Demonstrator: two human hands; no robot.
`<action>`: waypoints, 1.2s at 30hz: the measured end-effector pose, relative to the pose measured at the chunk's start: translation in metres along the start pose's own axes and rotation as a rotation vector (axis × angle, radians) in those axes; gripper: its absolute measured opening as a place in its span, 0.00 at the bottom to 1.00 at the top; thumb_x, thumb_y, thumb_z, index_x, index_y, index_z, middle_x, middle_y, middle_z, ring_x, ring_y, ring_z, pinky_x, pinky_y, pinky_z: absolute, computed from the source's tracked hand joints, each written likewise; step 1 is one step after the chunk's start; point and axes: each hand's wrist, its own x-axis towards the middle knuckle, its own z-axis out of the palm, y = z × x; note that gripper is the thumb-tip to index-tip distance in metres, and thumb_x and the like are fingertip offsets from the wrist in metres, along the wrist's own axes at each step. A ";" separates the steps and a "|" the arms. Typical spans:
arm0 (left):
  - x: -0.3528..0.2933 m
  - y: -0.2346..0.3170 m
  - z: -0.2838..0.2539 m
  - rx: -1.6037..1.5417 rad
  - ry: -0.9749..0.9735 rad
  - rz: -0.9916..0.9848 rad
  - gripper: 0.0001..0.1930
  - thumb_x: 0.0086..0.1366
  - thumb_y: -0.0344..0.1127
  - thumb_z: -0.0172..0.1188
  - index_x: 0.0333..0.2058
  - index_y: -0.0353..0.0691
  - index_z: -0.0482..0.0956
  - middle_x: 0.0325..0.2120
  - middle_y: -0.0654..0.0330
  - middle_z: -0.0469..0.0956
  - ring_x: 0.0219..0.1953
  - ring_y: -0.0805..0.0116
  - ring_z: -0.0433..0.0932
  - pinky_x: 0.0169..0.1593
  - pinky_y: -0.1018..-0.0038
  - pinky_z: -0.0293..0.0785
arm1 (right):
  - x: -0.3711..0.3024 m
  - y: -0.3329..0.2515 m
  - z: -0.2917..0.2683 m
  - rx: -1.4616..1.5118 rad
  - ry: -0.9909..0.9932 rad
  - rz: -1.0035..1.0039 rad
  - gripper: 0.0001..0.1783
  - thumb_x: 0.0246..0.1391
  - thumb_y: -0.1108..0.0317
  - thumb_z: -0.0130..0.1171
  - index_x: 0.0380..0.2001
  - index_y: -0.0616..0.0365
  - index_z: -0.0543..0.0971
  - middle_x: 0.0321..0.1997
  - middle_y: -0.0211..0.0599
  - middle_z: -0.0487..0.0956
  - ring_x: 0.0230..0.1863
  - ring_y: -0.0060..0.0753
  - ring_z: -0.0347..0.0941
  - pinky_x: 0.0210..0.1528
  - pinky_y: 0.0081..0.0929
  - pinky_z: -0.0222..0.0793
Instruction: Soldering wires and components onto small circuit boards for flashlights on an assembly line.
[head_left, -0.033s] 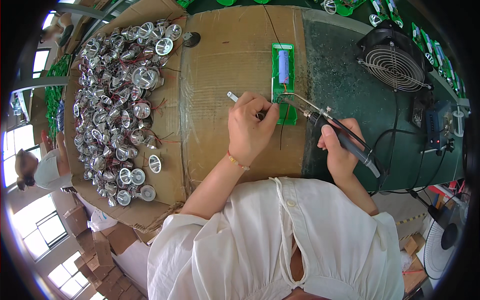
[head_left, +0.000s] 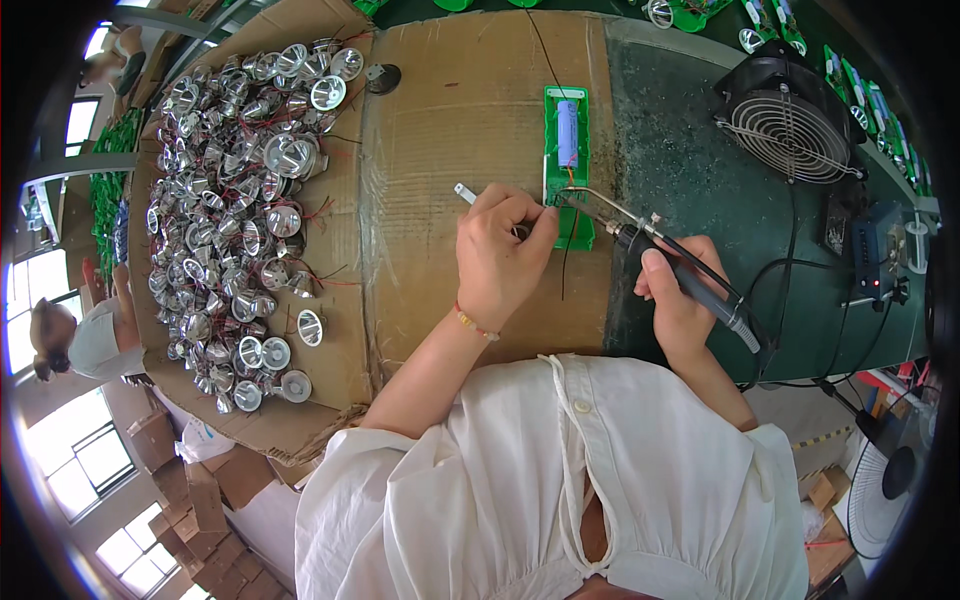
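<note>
My right hand [head_left: 685, 295] is closed around the dark handle of a soldering iron [head_left: 685, 275], which has a thin metal feed tube along its side. The iron's tip reaches the lower part of an open green plastic housing [head_left: 584, 150]. Inside that housing lies a purple cylindrical battery [head_left: 567, 135], with red wiring below it and a thin black wire. My left hand [head_left: 500, 250] is closed in a pinch at the housing's left edge, beside the iron's tip. From its knuckles sticks out a thin whitish strip [head_left: 464, 192]; its other end is hidden by the fingers.
A large heap of silvery reflector cups [head_left: 230, 200] with red wires covers the cardboard at left. At right stand a black fan with a wire guard [head_left: 785, 135] and a blue box [head_left: 875, 255] with cables. More green housings [head_left: 870, 100] line the far right edge.
</note>
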 end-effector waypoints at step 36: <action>0.034 0.014 -0.006 0.295 -0.396 -0.216 0.09 0.51 0.35 0.59 0.22 0.35 0.81 0.14 0.55 0.78 0.19 0.63 0.79 0.28 0.71 0.74 | 0.009 0.013 -0.036 0.062 0.198 0.080 0.08 0.52 0.74 0.60 0.32 0.66 0.71 0.20 0.36 0.75 0.19 0.20 0.71 0.23 0.17 0.68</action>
